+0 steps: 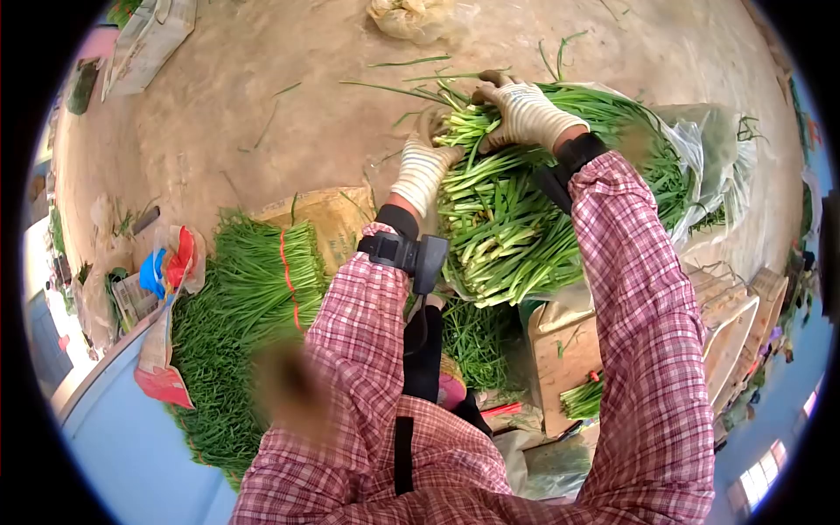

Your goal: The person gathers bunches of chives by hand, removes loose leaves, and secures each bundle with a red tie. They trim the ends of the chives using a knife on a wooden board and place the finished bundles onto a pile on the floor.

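A heap of loose garlic chives (516,227) lies on clear plastic in front of me, pale cut ends facing left. My right hand (525,114), in a striped white knit glove, is closed over a bunch at the top of the heap. At the left edge of that bunch, my gloved left hand (423,166) is cupped round the cut ends, thumb towards me; its far fingers are blurred and partly hidden. Both hands work on the same stems. Several loose stalks (394,90) stick out beyond them to the left.
Left of my forearm lies a large pile of chives with a red-banded bundle (271,271) on cardboard (337,219). A wooden box (564,359) stands below the heap, near a small tied bunch (582,398) and red strips (500,409). Crumpled plastic (407,17) lies on the floor ahead.
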Motion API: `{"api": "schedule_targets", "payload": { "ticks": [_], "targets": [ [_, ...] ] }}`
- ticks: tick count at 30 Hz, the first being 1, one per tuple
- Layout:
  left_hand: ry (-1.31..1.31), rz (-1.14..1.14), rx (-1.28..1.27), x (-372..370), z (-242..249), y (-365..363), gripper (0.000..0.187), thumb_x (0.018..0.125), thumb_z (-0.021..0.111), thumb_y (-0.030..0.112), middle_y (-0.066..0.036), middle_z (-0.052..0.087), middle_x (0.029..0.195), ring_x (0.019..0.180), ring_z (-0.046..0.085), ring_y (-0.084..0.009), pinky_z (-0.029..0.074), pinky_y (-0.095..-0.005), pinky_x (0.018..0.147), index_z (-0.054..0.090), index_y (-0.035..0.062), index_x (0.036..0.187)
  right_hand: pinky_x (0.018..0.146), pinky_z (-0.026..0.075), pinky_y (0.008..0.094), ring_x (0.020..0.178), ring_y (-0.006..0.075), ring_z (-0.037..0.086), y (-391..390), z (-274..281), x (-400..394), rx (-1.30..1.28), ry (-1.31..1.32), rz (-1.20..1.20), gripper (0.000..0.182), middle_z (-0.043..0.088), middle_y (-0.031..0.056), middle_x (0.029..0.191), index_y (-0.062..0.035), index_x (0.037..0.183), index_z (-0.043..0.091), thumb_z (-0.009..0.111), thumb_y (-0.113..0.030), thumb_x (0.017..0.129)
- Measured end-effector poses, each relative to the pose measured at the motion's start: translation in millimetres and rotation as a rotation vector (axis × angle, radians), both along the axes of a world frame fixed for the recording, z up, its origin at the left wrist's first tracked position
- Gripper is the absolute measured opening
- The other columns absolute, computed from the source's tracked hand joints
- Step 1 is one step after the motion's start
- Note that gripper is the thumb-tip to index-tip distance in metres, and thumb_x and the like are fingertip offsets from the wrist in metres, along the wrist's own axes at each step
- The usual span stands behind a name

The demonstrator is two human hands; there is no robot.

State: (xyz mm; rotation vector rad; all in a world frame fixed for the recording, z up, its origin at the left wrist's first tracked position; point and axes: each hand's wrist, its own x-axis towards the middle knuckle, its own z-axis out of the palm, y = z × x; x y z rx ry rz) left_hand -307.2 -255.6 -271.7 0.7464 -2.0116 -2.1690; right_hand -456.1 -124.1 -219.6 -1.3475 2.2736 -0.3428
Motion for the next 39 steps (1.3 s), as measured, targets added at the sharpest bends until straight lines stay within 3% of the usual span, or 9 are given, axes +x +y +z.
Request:
{"api": "schedule_targets", "payload": {
  "ticks": [6, 11, 14, 19, 23, 30, 32, 33, 39],
  "targets": [
    [0.089, -0.040, 0.041, 9.2, 21.1, 12.2, 0.059, 0.066, 0.052, -0.017, -0.011, 0.059, 0.113, 0.113, 0.055, -0.0221, 0.047, -0.0306, 0.092, 0.048, -0.0007, 0.122, 0.096, 0.043, 0.0404, 0.112, 0.0376, 0.052, 14.5, 10.3, 8.6, -0.141, -0.199, -0.080, 0.090, 0.053, 0.0218, 0.124, -0.0061, 0.130, 0.046, 0.087, -0.025, 0.053],
    [0.163, -0.005, 0.185, 14.5, 24.3, 23.4, 0.042, 0.066, 0.051, -0.017, -0.008, 0.060, 0.101, 0.100, 0.057, -0.0164, 0.046, -0.0288, 0.090, 0.053, 0.0000, 0.103, 0.109, 0.023, 0.0485, 0.129, 0.0301, 0.039, 25.2, 3.5, 22.1, -0.010, 0.009, 0.050, 0.070, 0.054, 0.0085, 0.129, -0.0138, 0.120, 0.061, 0.080, -0.045, 0.060],
    [-0.074, -0.087, -0.148, 23.0, 20.0, 17.6, 0.034, 0.070, 0.056, -0.016, -0.010, 0.063, 0.104, 0.095, 0.059, -0.0136, 0.049, -0.0250, 0.083, 0.059, -0.0024, 0.102, 0.103, 0.035, 0.0420, 0.119, 0.0297, 0.049, 38.2, -0.3, 17.7, -0.228, -0.216, -0.105, 0.062, 0.058, 0.0107, 0.123, -0.0103, 0.117, 0.061, 0.081, -0.031, 0.063],
    [0.107, -0.065, 0.021, 26.7, 55.7, 14.7, 0.034, 0.074, 0.060, -0.008, -0.012, 0.062, 0.112, 0.101, 0.058, -0.0151, 0.049, -0.0288, 0.088, 0.060, -0.0012, 0.108, 0.096, 0.043, 0.0360, 0.109, 0.0277, 0.056, 42.1, 19.2, 16.7, -0.197, -0.352, -0.118, 0.054, 0.060, 0.0132, 0.117, -0.0042, 0.113, 0.059, 0.080, -0.018, 0.065],
    [0.060, -0.546, -1.041, 18.9, 35.0, 24.8, 0.040, 0.087, 0.055, 0.017, -0.024, 0.049, 0.131, 0.121, 0.047, -0.0386, 0.039, -0.0415, 0.102, 0.054, -0.0012, 0.123, 0.093, 0.045, 0.0376, 0.105, 0.0317, 0.056, 48.3, 19.6, 24.6, -0.300, -0.249, -0.086, 0.051, 0.061, 0.0135, 0.109, -0.0036, 0.108, 0.060, 0.079, -0.016, 0.061],
    [-0.145, -0.983, -0.985, 12.2, 6.7, -1.2, 0.024, 0.085, 0.048, 0.018, -0.020, 0.067, 0.084, 0.076, 0.064, -0.0380, 0.050, -0.0487, 0.067, 0.066, 0.0066, 0.095, 0.086, 0.044, 0.0439, 0.100, 0.0327, 0.055, 54.9, 13.6, 53.3, -0.481, 0.023, 0.039, 0.036, 0.060, 0.0148, 0.097, -0.0091, 0.097, 0.066, 0.071, -0.038, 0.075],
    [-0.213, -1.047, -0.919, 1.1, 42.2, 20.4, 0.037, 0.089, 0.050, 0.015, -0.021, 0.063, 0.106, 0.091, 0.059, -0.0418, 0.047, -0.0491, 0.079, 0.050, 0.0078, 0.125, 0.086, 0.045, 0.0443, 0.096, 0.0323, 0.059, 64.2, 6.1, 57.8, -0.565, 0.089, -0.041, 0.043, 0.065, 0.0121, 0.099, -0.0148, 0.108, 0.066, 0.073, -0.033, 0.069],
    [0.004, -1.006, -1.007, 4.3, -22.9, -2.7, 0.042, 0.092, 0.047, 0.021, -0.024, 0.058, 0.117, 0.100, 0.056, -0.0442, 0.046, -0.0495, 0.083, 0.043, 0.0093, 0.133, 0.087, 0.046, 0.0414, 0.101, 0.0299, 0.060, 70.1, 38.8, 61.1, -0.388, 0.046, -0.096, 0.045, 0.066, 0.0116, 0.101, -0.0144, 0.109, 0.066, 0.074, -0.031, 0.068],
    [-0.191, -0.990, -1.152, -6.2, -9.3, 8.1, 0.054, 0.094, 0.048, 0.026, -0.026, 0.036, 0.142, 0.128, 0.037, -0.0423, 0.036, -0.0439, 0.104, 0.032, 0.0082, 0.142, 0.083, 0.051, 0.0314, 0.090, 0.0228, 0.066, 148.7, 89.6, 66.7, -0.587, -0.173, -0.482, 0.062, 0.069, 0.0137, 0.101, -0.0081, 0.121, 0.061, 0.078, -0.035, 0.068]
  ]
}}
